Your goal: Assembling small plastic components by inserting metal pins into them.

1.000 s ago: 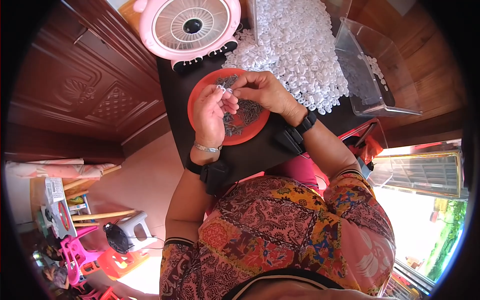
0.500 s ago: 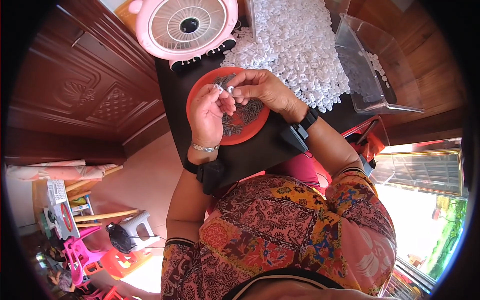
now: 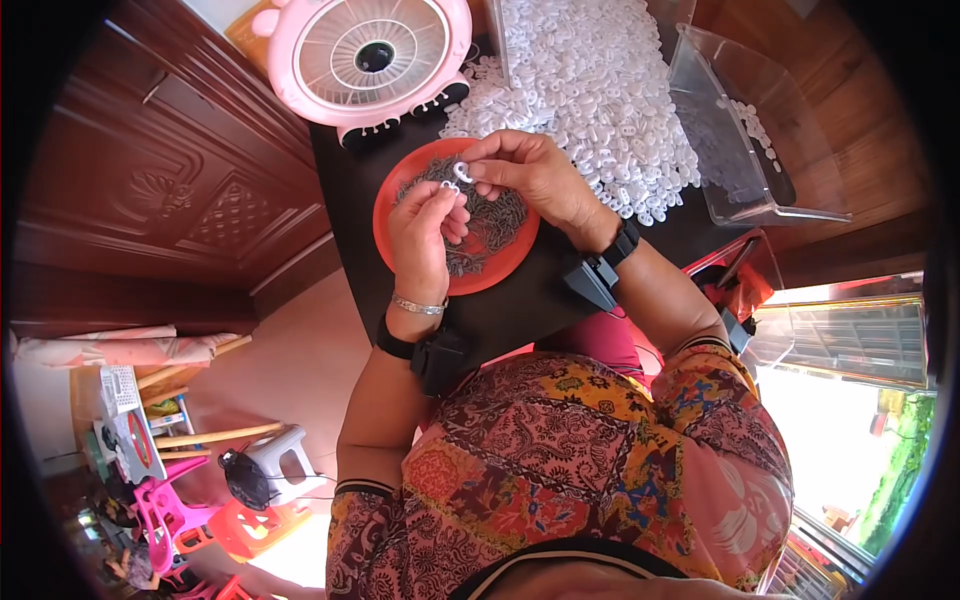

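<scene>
Over an orange-red bowl (image 3: 386, 225), both hands are raised close together at fingertip height. My right hand (image 3: 550, 185) pinches a small white oval plastic piece with holes (image 3: 462, 172) between thumb and fingers. Just below it, my left hand (image 3: 422, 240) is closed on another small white plastic piece (image 3: 451, 187), partly covered by the fingertips. The two white pieces are very near each other; whether they touch I cannot tell. Many small grey elongated bits (image 3: 508, 222), perhaps screws or plugs, fill the bowl under the hands.
A large heap of white oval pieces (image 3: 600, 90) lies on the dark table (image 3: 500, 318) behind and right of the bowl. A pink fan (image 3: 440, 85) stands at the far left. At the right sits a clear plastic bin (image 3: 745, 205) with a few white pieces near it.
My left hand has shifted slightly right and down, with its white piece now lower. The oval in my right hand has turned and shows more of its face.
</scene>
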A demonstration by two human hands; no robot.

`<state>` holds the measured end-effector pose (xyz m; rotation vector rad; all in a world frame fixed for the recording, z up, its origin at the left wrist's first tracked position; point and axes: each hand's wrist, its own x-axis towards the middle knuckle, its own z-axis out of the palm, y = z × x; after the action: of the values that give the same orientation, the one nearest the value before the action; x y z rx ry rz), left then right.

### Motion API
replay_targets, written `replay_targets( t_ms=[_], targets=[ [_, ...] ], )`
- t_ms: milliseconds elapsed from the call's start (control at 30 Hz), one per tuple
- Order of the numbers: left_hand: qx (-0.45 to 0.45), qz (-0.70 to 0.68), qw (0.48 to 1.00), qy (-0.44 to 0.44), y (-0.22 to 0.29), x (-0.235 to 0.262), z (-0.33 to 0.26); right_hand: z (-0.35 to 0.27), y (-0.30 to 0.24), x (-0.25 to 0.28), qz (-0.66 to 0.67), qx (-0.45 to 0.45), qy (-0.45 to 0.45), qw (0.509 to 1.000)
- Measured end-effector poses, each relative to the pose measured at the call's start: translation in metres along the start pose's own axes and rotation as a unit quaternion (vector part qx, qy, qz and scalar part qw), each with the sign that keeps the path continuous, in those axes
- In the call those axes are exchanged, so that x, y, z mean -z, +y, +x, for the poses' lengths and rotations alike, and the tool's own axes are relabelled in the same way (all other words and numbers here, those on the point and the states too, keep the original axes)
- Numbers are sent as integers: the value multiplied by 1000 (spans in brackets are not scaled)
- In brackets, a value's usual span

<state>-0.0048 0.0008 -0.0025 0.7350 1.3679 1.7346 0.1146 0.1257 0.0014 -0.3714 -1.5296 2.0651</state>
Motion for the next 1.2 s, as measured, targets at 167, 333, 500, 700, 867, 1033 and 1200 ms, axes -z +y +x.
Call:
replay_targets(
  t_ms=[167, 333, 500, 700, 867, 1033, 1200],
  targets=[
    [3, 14, 1000, 2, 0, 0, -1, -1, -3, -2, -22, 8, 2, 1000],
    [-6, 2, 1000, 5, -2, 0, -1, -2, -3, -3, -37, 15, 4, 999],
    [-8, 17, 1000, 6, -2, -1, -1, -2, 0, -3, -72, 40, 4, 997],
    [-23, 23, 999, 6, -3, -3, -3, -3, 2, -8, -71, 48, -5, 996],
    [-17, -11, 1000, 18, -4, -5, -4, -5, 8, -13, -100, 71, -16, 992],
    [5, -76, 997, 21, -3, -7, -5, -10, 2, -21, -267, 121, -7, 956],
    [20, -112, 993, 9, -2, -6, -4, -10, 1, -22, -267, 135, -9, 954]
  ],
)
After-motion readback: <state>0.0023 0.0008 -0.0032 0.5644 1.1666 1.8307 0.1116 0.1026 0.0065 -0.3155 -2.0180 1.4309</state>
